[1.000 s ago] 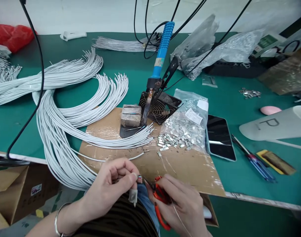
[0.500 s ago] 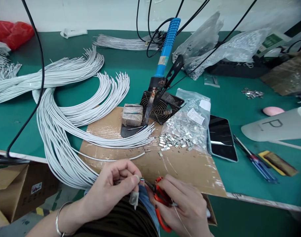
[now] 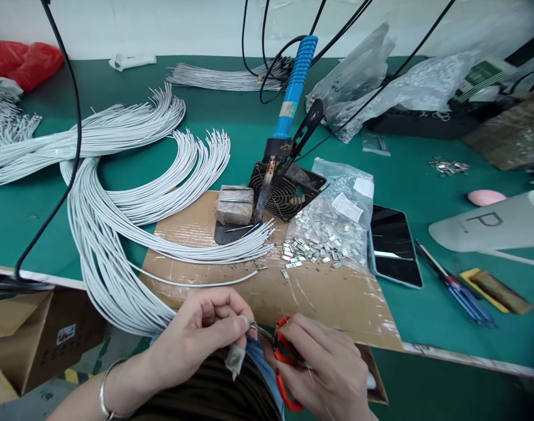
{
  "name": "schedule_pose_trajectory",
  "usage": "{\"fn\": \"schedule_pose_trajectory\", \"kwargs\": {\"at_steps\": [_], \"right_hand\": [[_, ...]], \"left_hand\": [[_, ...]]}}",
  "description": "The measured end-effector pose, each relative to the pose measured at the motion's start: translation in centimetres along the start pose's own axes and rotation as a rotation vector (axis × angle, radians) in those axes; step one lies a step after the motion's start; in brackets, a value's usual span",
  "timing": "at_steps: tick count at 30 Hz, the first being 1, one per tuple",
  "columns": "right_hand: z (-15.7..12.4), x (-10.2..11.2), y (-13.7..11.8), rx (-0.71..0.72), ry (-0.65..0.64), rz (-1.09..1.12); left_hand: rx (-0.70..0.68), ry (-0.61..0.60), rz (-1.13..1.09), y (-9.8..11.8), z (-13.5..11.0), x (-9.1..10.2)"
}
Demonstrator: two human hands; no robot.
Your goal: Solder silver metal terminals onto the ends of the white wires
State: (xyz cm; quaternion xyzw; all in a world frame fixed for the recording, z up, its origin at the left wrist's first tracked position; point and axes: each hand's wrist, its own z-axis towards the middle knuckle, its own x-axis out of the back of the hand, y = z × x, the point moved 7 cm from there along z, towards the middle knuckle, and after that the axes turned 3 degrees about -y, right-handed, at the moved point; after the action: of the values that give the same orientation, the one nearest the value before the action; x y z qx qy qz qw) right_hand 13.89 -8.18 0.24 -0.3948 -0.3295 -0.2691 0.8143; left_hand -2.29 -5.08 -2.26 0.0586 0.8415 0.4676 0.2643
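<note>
My left hand (image 3: 214, 336) is closed in a pinch on something small with a shiny tip, mostly hidden by the fingers. A crumpled, translucent scrap (image 3: 235, 359) hangs below those fingertips. My right hand (image 3: 321, 365) is wrapped round red-handled scissors (image 3: 286, 351), their narrow dark blades pointing left to the left fingertips. Whether the blades touch the small piece cannot be made out. A thin pale strand shows by the right fingers. Ahead of the hands, one white wire (image 3: 205, 285) with a bare tip lies on the cardboard (image 3: 267, 301).
Bundles of white wires (image 3: 104, 234) cover the left side. A blue-handled soldering iron (image 3: 295, 88) stands over a small fan (image 3: 282, 196), beside a block (image 3: 234, 204). Small metal clips (image 3: 310, 251) spill from a plastic bag (image 3: 337, 204). A phone (image 3: 393, 245) and pens (image 3: 457, 292) lie right.
Both hands have stayed close together, sinking very slightly in view. The translucent scrap has swung a little down and left; the scissors remain in my right hand.
</note>
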Motion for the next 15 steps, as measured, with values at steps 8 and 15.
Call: {"fn": "schedule_pose_trajectory", "kwargs": {"at_steps": [8, 15], "right_hand": [[0.09, -0.14, -0.01, 0.015, -0.024, -0.011], [-0.85, -0.93, -0.25, -0.034, 0.073, -0.022]], "left_hand": [[-0.025, -0.005, 0.044, 0.32, -0.04, -0.08], [-0.035, 0.04, 0.143, 0.71, -0.01, -0.5]]}}
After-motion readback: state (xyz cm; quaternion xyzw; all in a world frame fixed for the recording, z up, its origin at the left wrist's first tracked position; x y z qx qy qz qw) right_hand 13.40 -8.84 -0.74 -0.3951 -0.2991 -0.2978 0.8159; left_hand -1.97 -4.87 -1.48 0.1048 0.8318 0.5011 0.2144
